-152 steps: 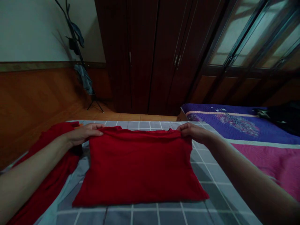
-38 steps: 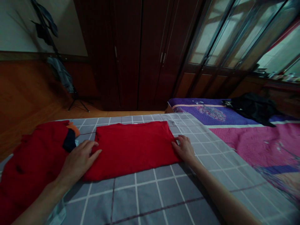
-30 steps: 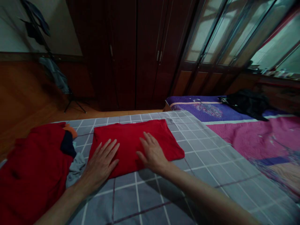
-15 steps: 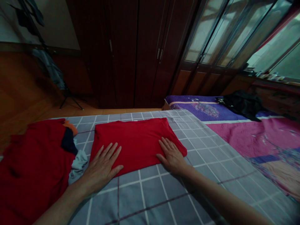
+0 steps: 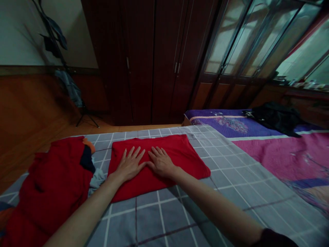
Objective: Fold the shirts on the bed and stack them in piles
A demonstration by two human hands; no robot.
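Note:
A red cloth (image 5: 180, 156), folded into a flat, roughly four-sided shape, lies on a grey sheet with white grid lines (image 5: 154, 219). My left hand (image 5: 130, 164) rests flat on the cloth's left half with its fingers spread. Beside it, my right hand (image 5: 161, 162) lies palm down near the cloth's middle, fingers apart. The thumbs of both hands meet or nearly meet. Neither hand holds anything.
At the left is a heap of red clothing (image 5: 59, 181) with orange, navy and pale grey pieces. A purple and pink bedcover (image 5: 267, 151) with a black garment (image 5: 276, 116) lies at the right. Dark wardrobes (image 5: 164, 68) and a clothes stand (image 5: 61, 58) stand behind.
My right hand has moved left across the red cloth, to beside my left hand. My left hand has shifted inward and further up the cloth. The view has tilted slightly upward and left.

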